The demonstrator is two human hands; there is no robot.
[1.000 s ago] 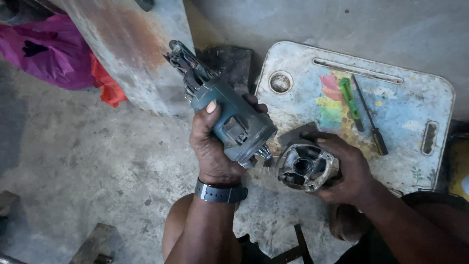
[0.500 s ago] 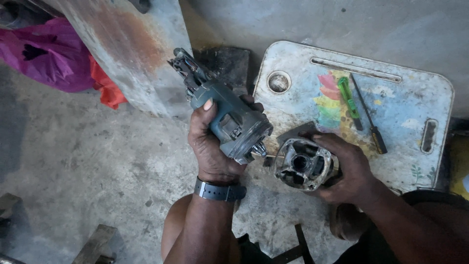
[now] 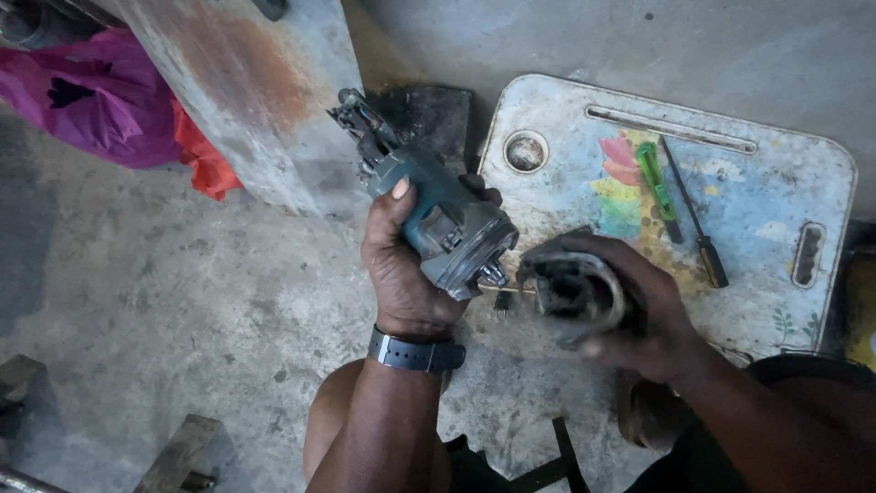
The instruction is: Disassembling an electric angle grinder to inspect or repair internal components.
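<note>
- Head view, centre of the frame: our left hand (image 3: 401,265) is closed firmly around the teal tool body (image 3: 447,224), a power tool housing. Its open end points to the lower right and its dark cord end (image 3: 360,119) points to the upper left.
- Just right of centre, our right hand (image 3: 630,315) is wrapped around the grey motor part (image 3: 570,292), with its dark hollow face turned towards us. This part is blurred, so we cannot tell the fine details inside.
- The two parts are close but apart; thin wires (image 3: 502,290) seem to run between them, though they are too small to be sure.
- To do this step well, we judge that we should keep the two parts on one line, hold the body steady, and not pull on anything that joins them.
- Upper right of the frame: a worn white board (image 3: 803,183) lies on the concrete floor (image 3: 182,319). On it rest a green-handled tool (image 3: 655,178) and a dark screwdriver (image 3: 698,224), well apart from both hands.
- Upper left: a rusty metal panel (image 3: 246,91) and a pink cloth (image 3: 91,100).
</note>
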